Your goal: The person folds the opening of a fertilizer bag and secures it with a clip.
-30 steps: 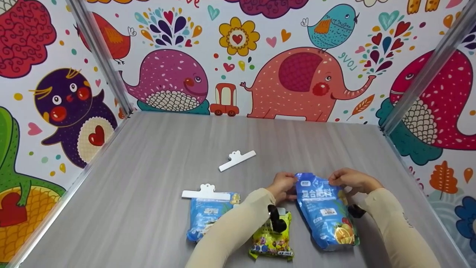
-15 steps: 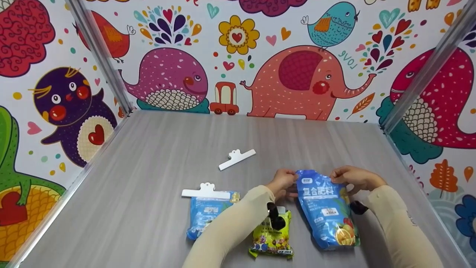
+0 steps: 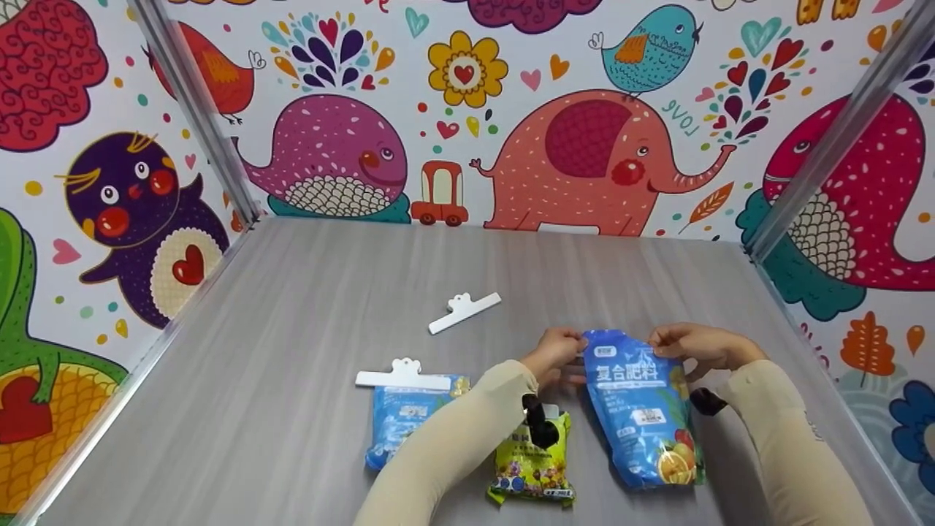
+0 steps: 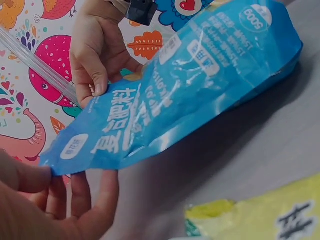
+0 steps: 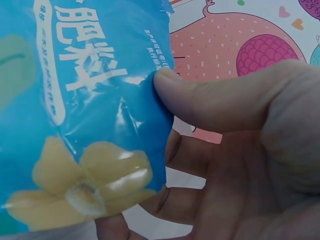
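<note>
A blue fertilizer bag [image 3: 634,409] with printed fruit stands at the right front, its top edge raised. My left hand [image 3: 556,354] pinches the top left corner between thumb and fingers, as the left wrist view also shows. At the top right edge, my right hand [image 3: 705,347] pinches the film, thumb in front and fingers behind in the right wrist view. Left of it lies a yellow-green packet [image 3: 532,464] with a pale clip at its top, partly covered by my left wrist. Another blue bag [image 3: 409,416], partly behind my left forearm, carries a white sealing clip [image 3: 403,379] across its top.
A loose white sealing clip [image 3: 464,313] lies farther back on the grey table [image 3: 307,292]. Patterned walls [image 3: 453,131] with metal corner rails [image 3: 193,109] enclose the table at the back and sides.
The top edge of the blue fertilizer bag has risen slightly, both hands still pinching it. My right hand has shifted a little up and right. The other bags and the clips stay put.
</note>
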Demonstrator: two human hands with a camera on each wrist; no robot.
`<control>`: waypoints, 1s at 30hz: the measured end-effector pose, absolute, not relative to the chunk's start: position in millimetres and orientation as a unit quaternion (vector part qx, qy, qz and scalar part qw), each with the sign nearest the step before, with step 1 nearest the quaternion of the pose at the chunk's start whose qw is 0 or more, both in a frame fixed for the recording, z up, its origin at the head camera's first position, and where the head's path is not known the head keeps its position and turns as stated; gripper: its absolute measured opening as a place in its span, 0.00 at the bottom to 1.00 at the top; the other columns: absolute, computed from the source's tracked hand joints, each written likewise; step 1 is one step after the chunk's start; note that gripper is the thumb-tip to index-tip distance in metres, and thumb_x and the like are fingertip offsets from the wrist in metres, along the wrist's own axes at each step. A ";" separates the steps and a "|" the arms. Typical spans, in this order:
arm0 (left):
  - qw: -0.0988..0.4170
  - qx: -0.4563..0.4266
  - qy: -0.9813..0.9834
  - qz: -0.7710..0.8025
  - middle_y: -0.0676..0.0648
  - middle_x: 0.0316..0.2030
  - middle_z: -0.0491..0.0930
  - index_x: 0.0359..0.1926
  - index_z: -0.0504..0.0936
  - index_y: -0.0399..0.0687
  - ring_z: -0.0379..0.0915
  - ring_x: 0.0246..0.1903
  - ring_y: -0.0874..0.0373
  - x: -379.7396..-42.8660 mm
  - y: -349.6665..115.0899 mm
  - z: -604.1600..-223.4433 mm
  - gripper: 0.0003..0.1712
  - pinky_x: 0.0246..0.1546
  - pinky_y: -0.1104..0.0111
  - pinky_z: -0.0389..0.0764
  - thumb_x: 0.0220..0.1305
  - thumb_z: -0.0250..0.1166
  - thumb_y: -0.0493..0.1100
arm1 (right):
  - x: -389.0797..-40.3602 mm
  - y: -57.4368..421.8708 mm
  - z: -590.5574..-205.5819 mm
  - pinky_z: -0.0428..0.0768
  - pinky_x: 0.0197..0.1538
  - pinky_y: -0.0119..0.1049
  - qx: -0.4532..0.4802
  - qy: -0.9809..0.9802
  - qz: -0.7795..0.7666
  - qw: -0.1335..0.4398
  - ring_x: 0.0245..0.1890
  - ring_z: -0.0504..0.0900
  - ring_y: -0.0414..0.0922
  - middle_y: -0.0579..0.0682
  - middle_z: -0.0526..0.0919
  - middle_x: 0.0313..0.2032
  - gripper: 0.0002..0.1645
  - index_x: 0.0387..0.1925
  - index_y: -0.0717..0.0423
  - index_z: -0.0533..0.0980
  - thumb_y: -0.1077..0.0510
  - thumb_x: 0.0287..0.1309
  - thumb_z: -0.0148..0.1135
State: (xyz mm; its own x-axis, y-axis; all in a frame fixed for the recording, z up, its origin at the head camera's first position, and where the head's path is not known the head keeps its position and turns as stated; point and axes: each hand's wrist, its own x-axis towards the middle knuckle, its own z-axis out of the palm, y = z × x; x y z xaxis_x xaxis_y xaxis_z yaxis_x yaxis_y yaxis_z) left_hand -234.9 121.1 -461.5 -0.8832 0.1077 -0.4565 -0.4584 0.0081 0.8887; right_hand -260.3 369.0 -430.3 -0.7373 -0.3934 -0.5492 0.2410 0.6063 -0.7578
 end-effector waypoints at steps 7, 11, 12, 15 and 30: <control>0.199 -0.104 0.671 0.707 0.43 0.36 0.79 0.47 0.78 0.38 0.82 0.37 0.47 -237.1 118.5 -458.0 0.07 0.38 0.51 0.84 0.71 0.57 0.34 | -260.8 369.6 -424.0 0.79 0.47 0.59 -0.064 0.823 -0.442 0.351 0.48 0.75 0.55 0.55 0.78 0.45 0.10 0.43 0.56 0.75 0.53 0.69 0.59; 0.200 -0.096 0.668 0.710 0.43 0.35 0.80 0.46 0.79 0.39 0.82 0.37 0.47 -238.3 116.5 -455.1 0.07 0.37 0.52 0.84 0.71 0.57 0.33 | -260.4 369.6 -420.6 0.79 0.48 0.60 -0.073 0.826 -0.442 0.342 0.50 0.74 0.56 0.56 0.77 0.47 0.11 0.43 0.56 0.74 0.52 0.68 0.60; 0.200 -0.095 0.668 0.711 0.43 0.34 0.80 0.45 0.79 0.39 0.82 0.37 0.47 -238.6 116.1 -454.7 0.06 0.37 0.52 0.84 0.71 0.57 0.33 | -260.3 369.7 -419.7 0.78 0.49 0.61 -0.075 0.825 -0.443 0.342 0.50 0.74 0.56 0.56 0.76 0.47 0.11 0.44 0.56 0.74 0.52 0.68 0.60; 0.201 -0.091 0.667 0.711 0.44 0.34 0.80 0.45 0.79 0.39 0.81 0.36 0.48 -239.0 115.1 -452.7 0.06 0.36 0.52 0.84 0.72 0.56 0.34 | -259.9 369.5 -417.2 0.78 0.49 0.62 -0.080 0.825 -0.445 0.339 0.51 0.73 0.56 0.56 0.76 0.47 0.12 0.44 0.57 0.74 0.52 0.69 0.60; 0.199 -0.052 0.664 0.719 0.44 0.36 0.79 0.44 0.77 0.40 0.82 0.39 0.47 -244.0 110.2 -443.2 0.04 0.36 0.52 0.84 0.73 0.57 0.36 | -257.7 370.2 -405.0 0.79 0.47 0.61 -0.098 0.834 -0.445 0.311 0.50 0.73 0.57 0.57 0.76 0.47 0.14 0.45 0.60 0.73 0.52 0.69 0.60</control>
